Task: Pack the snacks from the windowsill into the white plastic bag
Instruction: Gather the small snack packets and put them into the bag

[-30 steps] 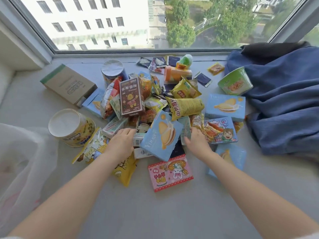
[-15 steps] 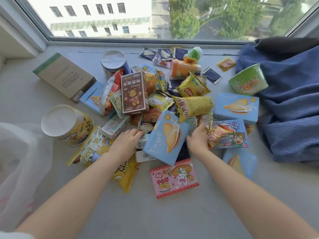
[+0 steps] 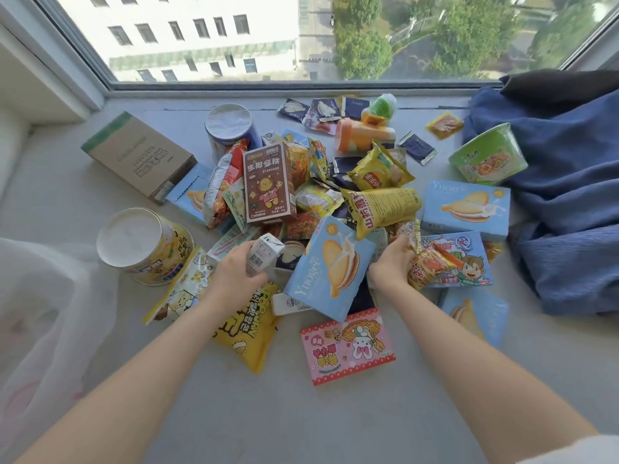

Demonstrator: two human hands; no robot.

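I am reaching both bare arms over a pale windowsill (image 3: 301,423) into a heap of snacks. My left hand (image 3: 234,272) is gripping a small white carton (image 3: 263,254) with a code square printed on its side, tilted up out of the pile. My right hand (image 3: 390,266) is clutching a crinkly orange and gold packet (image 3: 427,262). A second ago both hands were lying on the heap with nothing lifted; the carton and the packet are now coming up in my fingers.

Nearest me, a pink box (image 3: 346,346) with a cartoon rabbit is lying flat beside a yellow bag (image 3: 249,333) with black Korean lettering. Between my hands a light blue box (image 3: 330,269) reading "Yuogee", picturing a cream sandwich biscuit, is leaning tilted. The white plastic bag (image 3: 40,329) is lying crumpled at the far left edge, well apart from the heap, holding no snacks that I can see.

Farther in, a yellow tub (image 3: 144,246) is lying on its side, and a brown box (image 3: 269,184) marked "BEERUS" with a bear is standing up. A second "Yuogee" box (image 3: 465,207) is lying to the right, near a green noodle bowl (image 3: 487,155) resting against blue cloth (image 3: 569,195). A cardboard box (image 3: 137,155) is sitting at the back left, by the window (image 3: 301,35).
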